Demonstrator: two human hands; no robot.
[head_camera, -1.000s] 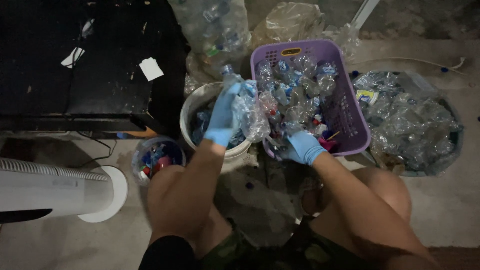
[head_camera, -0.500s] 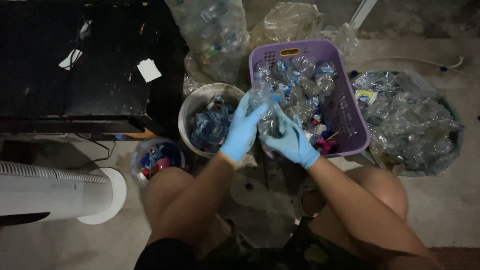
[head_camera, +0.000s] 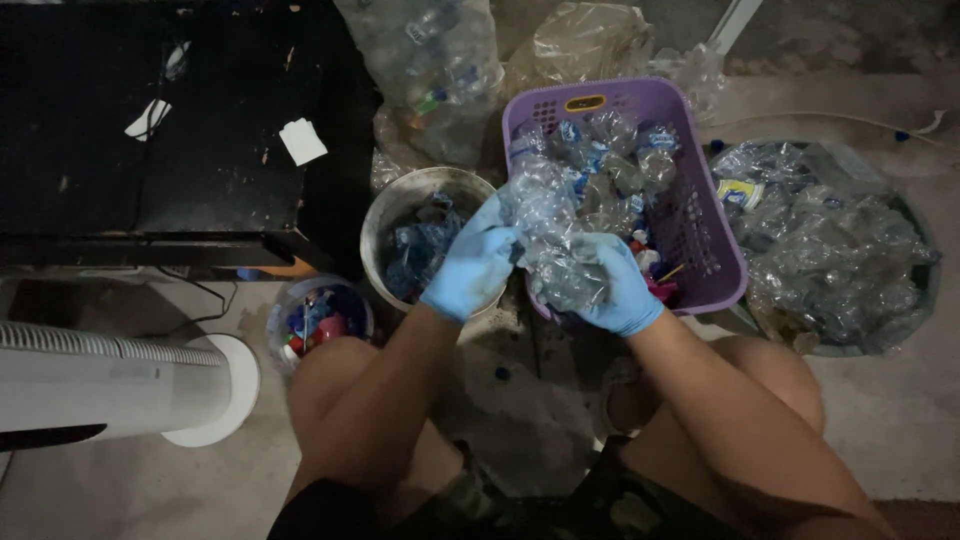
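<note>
Both my hands wear blue gloves and hold one crumpled clear plastic bottle (head_camera: 552, 240) between them, just in front of the purple basket (head_camera: 715, 250). My left hand (head_camera: 472, 268) grips its left end, over the rim of the white bucket (head_camera: 385, 215). My right hand (head_camera: 618, 288) clasps the bottle's lower right side. The basket is heaped with crushed clear bottles.
A small tub (head_camera: 318, 322) of coloured caps sits left of my knee. A round tub (head_camera: 835, 250) of flattened bottles stands at the right. Clear bags (head_camera: 440, 70) of bottles lie behind. A black cabinet (head_camera: 150, 130) and a white fan (head_camera: 110, 385) are on the left.
My left hand came off the white bucket and moved right to meet my right hand. Both now hold one bottle together at the basket's front edge.
</note>
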